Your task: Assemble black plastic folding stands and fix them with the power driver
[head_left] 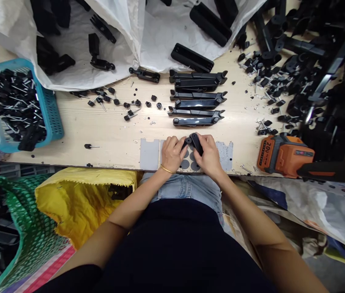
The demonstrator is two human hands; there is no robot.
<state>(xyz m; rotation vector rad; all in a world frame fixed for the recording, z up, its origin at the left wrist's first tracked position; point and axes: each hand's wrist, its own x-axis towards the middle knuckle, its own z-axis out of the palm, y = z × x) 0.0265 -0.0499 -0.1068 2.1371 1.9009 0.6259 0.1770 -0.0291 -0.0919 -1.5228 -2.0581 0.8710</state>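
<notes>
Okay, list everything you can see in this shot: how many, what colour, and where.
part: one, black, in both hands, near table edge
arms: about six, black, stacked mid-table
screws: many, black-headed, loose left of the arms
basket: one, blue, far left, full of black screws
sack: one, white, top, holding black parts
pile: one, black parts, right
drill: one, orange and black, near edge, right
mats: at least two, grey, near edge by the hands
yellow bag: one, below table, left
green bag: one, mesh, bottom left
table: one, pale wood
bracelet: one, gold, left wrist
left hand: grips the part
right hand: grips the part
</notes>
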